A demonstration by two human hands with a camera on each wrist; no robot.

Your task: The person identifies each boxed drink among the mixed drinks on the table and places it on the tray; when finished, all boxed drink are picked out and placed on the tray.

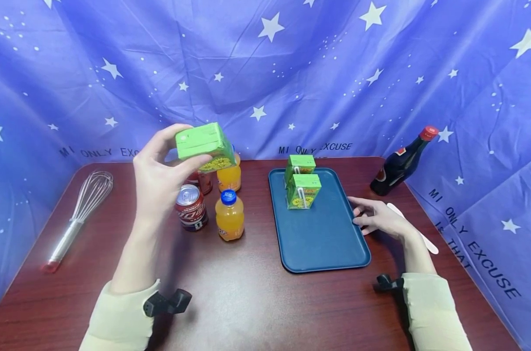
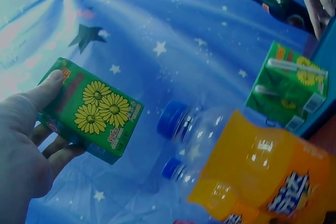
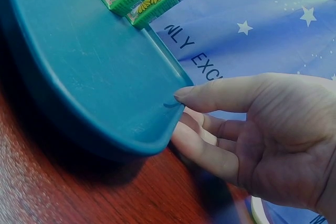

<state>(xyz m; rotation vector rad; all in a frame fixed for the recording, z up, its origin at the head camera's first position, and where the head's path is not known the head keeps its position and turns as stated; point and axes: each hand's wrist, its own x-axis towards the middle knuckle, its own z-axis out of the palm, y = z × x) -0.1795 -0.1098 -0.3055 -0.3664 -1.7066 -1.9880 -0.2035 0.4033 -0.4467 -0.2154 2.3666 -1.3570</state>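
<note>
A green drink carton (image 1: pixel 204 141) with yellow flowers is gripped in my left hand (image 1: pixel 158 170), thumb on one face and fingers on the other. It is raised above the drinks at the left, and its flower side faces the left wrist camera. My right hand (image 1: pixel 381 218) pinches the right rim of the blue tray (image 1: pixel 322 243), thumb on top and fingers beneath, as the right wrist view shows. On the tray's far left part stand two matching cartons, a front one (image 1: pixel 304 192) and a rear one (image 1: pixel 301 162) partly hidden behind it, straws on their sides.
Left of the tray stand a front orange drink bottle (image 1: pixel 230 217), another orange bottle (image 1: pixel 229 178) behind it, and a red soda can (image 1: pixel 191 208) with a second can behind. A whisk (image 1: pixel 83 209) lies far left. A dark bottle (image 1: pixel 403 161) and a pale utensil (image 1: pixel 427 243) are at right.
</note>
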